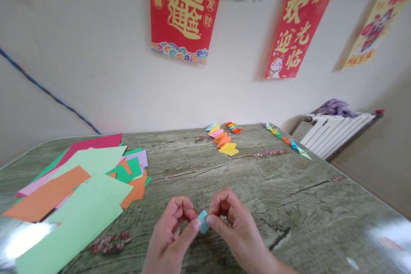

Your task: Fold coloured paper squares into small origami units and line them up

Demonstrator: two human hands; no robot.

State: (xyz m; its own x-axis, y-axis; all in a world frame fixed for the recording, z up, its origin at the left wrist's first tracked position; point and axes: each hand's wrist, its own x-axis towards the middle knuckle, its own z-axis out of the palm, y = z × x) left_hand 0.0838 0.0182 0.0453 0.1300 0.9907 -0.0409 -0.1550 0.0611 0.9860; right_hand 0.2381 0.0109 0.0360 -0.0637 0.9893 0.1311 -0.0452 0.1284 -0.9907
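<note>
A small piece of light blue folded paper is held up between my two hands, just above the wood-patterned table. My left hand pinches its left edge between thumb and forefinger. On the other side, my right hand grips the right edge the same way, with the remaining fingers curled in. Parts of the paper are covered by my fingertips, so its full shape cannot be made out.
Sheets of green, orange, pink and red paper lie overlapping at the left, with smaller cut pieces beside them. Several folded paper shapes stand toward the back. A row of folded pieces lines the right edge. Red banners hang above.
</note>
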